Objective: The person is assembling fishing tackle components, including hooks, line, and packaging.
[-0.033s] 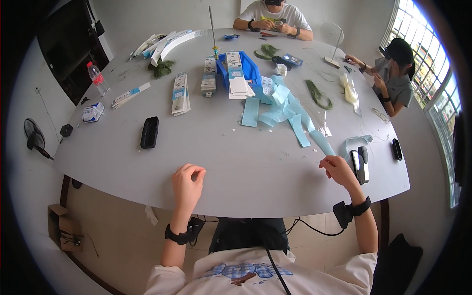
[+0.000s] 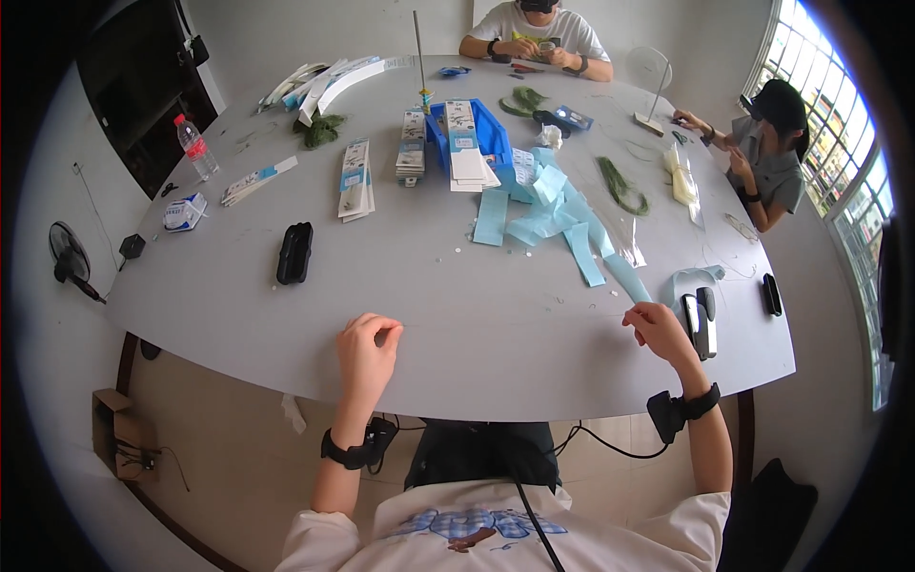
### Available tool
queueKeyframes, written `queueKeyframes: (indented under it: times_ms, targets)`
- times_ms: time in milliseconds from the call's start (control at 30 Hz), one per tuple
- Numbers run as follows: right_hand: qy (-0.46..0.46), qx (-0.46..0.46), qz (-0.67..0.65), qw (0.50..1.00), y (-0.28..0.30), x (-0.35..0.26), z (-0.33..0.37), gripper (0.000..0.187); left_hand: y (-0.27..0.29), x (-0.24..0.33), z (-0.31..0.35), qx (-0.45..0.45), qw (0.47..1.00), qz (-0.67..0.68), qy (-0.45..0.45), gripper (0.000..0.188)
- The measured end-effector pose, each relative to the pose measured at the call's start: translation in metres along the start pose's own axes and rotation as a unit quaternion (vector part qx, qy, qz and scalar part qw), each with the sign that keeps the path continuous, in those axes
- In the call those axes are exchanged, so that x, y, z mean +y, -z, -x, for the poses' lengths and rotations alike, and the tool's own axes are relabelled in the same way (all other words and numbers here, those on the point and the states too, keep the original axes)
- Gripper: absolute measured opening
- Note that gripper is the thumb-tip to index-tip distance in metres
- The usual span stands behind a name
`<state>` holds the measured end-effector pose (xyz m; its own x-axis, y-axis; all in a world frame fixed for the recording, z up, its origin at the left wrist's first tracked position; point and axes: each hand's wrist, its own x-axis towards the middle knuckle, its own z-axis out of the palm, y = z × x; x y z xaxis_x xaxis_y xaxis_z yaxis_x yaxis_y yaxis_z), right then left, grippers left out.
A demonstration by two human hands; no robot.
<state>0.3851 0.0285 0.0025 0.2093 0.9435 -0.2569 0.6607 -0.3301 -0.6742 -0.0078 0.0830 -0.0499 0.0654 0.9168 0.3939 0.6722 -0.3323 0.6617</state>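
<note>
My left hand [image 2: 367, 351] is closed in a pinch above the near part of the table, its thumb against the fingers. Well to its right, my right hand [image 2: 660, 331] is closed in a pinch too. A very fine, pale thread [image 2: 505, 325] runs faintly between the two, stretched nearly straight. Its ends are hidden in my fingers. Right beside my right hand stands a black and silver stapler [image 2: 703, 324]. Light blue paper strips [image 2: 583, 254] reach down almost to that hand. Tiny curved bits, perhaps hooks [image 2: 556, 307], lie a little beyond the thread.
A black open case [image 2: 294, 254] lies beyond my left hand. Farther off are a blue bin [image 2: 494, 133], stacks of printed cards [image 2: 354, 181], green thread bundles [image 2: 621, 187] and a bottle [image 2: 196, 151]. Two people [image 2: 539, 38] work at the far and right sides.
My view has shifted very slightly, so the far things sit a little more to the right. Both hands keep their pinch and their place.
</note>
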Motion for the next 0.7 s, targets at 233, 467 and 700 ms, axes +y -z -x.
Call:
queueKeyframes:
  times_ms: [233, 467, 700]
  targets:
    - [0.068, 0.160, 0.132, 0.976, 0.004, 0.007, -0.011, 0.025, -0.005, 0.001, -0.016, 0.032, 0.998, -0.050, -0.036, 0.006]
    - [0.091, 0.170, 0.196, 0.961, -0.007, -0.020, 0.028, 0.019, -0.008, -0.001, -0.013, 0.020, 0.997, -0.062, -0.032, 0.009]
    - [0.242, 0.143, 0.182, 0.942, -0.031, -0.064, 0.088, 0.019, -0.014, -0.007, -0.006, 0.046, 0.989, -0.112, -0.084, 0.011]
